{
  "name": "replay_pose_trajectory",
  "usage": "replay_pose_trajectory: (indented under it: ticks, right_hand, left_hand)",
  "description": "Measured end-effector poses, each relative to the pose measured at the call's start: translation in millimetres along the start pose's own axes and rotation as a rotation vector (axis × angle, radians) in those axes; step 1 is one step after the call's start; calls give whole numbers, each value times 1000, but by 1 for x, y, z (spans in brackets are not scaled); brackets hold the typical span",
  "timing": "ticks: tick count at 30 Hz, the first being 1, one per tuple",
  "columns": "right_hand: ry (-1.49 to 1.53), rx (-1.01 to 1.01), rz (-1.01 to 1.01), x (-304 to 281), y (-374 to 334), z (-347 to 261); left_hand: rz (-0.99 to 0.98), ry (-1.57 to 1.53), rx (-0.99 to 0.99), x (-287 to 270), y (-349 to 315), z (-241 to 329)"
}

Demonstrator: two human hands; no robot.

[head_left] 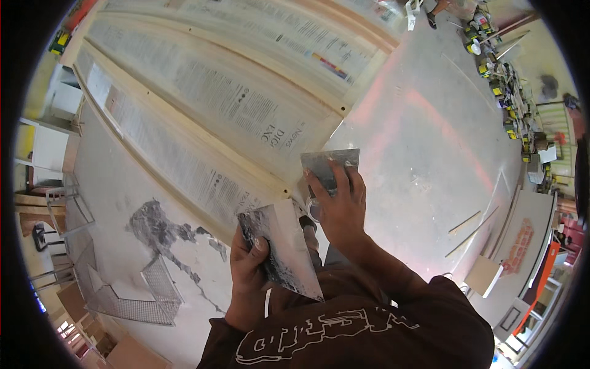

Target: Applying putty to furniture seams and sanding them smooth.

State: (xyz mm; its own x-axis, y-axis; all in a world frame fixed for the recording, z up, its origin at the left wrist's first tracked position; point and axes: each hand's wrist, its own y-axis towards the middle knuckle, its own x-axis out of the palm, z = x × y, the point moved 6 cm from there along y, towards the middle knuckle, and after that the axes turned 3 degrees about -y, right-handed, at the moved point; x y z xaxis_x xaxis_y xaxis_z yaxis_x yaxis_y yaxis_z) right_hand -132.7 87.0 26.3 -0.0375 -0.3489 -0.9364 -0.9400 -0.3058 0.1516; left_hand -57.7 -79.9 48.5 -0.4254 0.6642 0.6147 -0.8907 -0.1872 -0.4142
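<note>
One bent piece of mesh [132, 309] is lying at 8 o'clock on the grey floor [424, 147], with a dark, ragged patch [152, 226] showing between 8 and 9. Several long panels [203, 83] are stretching from 10 to 12 o'clock, with pale wooden strips [147, 92] running between the printed sheets [283, 129], perhaps holding the paper's edges flat.

At 7 o'clock, the person's left hand [247, 264] is gripping a larger plate [292, 243], the thumb pressing on its dark-smeared face. The remaining fingers are mostly hiding, apparently supporting it from beneath; how far they are curling cannot be told. The plate is tilting, probably leaving the smeared face in the person's sight.

Close to the middle, toward 4 o'clock, the right hand [341, 200] is holding a smaller plate [312, 161], which is pointing away toward 2. Its fingers are spreading moderately wide over the grey face, likely steadying the plate while leaving its far edge free; the thumb is not showing. The two plates are standing apart.

Farther over, thin sticks [464, 222] are lying between 3 and 4 o'clock, a pale box [483, 275] is sitting at 4, and yellow-and-black items [510, 128] are lining the side near 2.
</note>
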Motion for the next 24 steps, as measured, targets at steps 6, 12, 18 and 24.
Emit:
replay_pose_trajectory:
  ticks: [6, 12, 18, 24]
  right_hand:
    - [-79, 137, 12, 24, 8, 12]
    - [-113, 150, 122, 24, 25, 25]
    - [-100, 205, 75, 14, 33, 32]
    - [-84, 212, 122, 11, 39, 35]
  left_hand:
    - [40, -7, 27, -17, -2, 5]
    - [82, -32, -24, -20, -6, -2]
    - [-6, -27, -53, -8, -3, -1]
    - [21, -5, -56, -4, -2, 2]
